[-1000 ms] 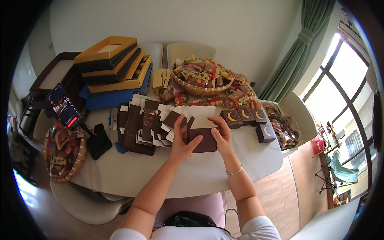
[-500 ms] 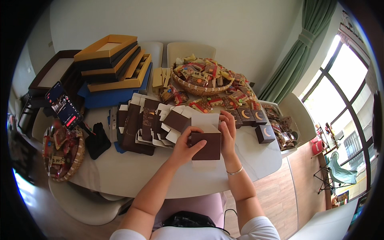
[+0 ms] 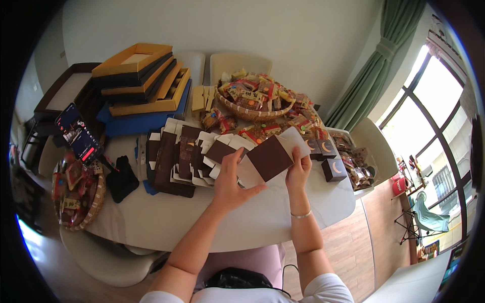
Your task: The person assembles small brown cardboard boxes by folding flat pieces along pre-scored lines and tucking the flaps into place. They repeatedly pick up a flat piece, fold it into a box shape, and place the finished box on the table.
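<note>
A dark brown small carton (image 3: pixel 271 157) with pale end flaps is tilted above the near side of the table. My right hand (image 3: pixel 298 172) pinches its upper right flap. At its other end is my left hand (image 3: pixel 231 186), thumb and fingers spread; whether the fingers touch the lower left flap I cannot tell. Behind my left hand lie several flattened brown cartons (image 3: pixel 172 154) with white flaps, overlapping in a row. Finished small dark boxes (image 3: pixel 334 170) with a crescent moon print stand to the right of my right hand.
A wicker basket (image 3: pixel 255 112) heaped with wrapped snacks stands at the back, with loose packets around it. Stacked yellow-and-black trays (image 3: pixel 132 81) rise at back left. A phone (image 3: pixel 78 134) on a stand and a second snack basket (image 3: pixel 96 204) are at left.
The carton has turned from upright to tilted, its flap swinging to the upper right. My left hand has let go of its side and spread; my right hand has moved slightly right and down.
</note>
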{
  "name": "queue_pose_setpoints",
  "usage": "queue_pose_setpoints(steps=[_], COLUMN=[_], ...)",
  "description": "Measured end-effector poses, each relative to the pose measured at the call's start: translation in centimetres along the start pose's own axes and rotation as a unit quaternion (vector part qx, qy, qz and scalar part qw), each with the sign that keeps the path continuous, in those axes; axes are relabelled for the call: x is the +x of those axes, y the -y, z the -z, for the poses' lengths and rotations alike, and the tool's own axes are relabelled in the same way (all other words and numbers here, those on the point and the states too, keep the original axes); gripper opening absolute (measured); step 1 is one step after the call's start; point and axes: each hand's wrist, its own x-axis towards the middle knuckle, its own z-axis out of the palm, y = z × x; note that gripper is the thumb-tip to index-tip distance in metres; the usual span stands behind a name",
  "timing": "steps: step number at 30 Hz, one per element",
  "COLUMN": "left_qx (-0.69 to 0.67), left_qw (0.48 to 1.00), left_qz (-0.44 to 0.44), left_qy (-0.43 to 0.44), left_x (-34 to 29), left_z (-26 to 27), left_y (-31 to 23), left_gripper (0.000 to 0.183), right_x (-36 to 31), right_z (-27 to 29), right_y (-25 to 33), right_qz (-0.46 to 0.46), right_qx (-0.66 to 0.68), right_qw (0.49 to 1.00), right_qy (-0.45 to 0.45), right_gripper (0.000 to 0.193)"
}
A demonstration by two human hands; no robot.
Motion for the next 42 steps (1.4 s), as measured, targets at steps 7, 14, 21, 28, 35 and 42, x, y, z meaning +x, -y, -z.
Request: queue_pose_setpoints(steps=[7,14,21,28,35,42], left_qx=[0.259,0.181,0.158,0.188,0.201,0.192], left_qw=[0.959,0.981,0.983,0.974,0.969,0.964], left_qz=[-0.103,-0.067,-0.082,-0.118,-0.126,-0.136], left_qy=[-0.041,-0.018,-0.04,-0.047,-0.066,-0.121], left_x=[-0.2,-0.6,-0.9,-0.9,-0.9,-0.7], left_z=[0.1,-0.5,-0.8,-1.3,-1.3,-1.6], left_y=[-2.1,-1.1,-1.8,-0.8,-1.4,-0.3], left_gripper=[0.109,0.104,0.093,0.091,0.091,0.092], right_x=[-2.2,-3.8,-4.0,-3.2,-3.4,-3.7], right_z=[-0.6,-2.8,-3.0,-2.1,-3.2,-2.7], right_y=[-0.4,1.4,1.6,0.4,2.0,1.8], right_qz=[-0.014,-0.053,-0.034,-0.069,0.023,0.013], right_qx=[-0.104,0.08,0.039,-0.029,0.018,-0.093], right_qw=[0.987,0.965,0.952,0.953,0.937,0.957], right_qy=[0.119,0.245,0.301,0.295,0.347,0.276], right_gripper=[0.029,0.064,0.055,0.046,0.05,0.04])
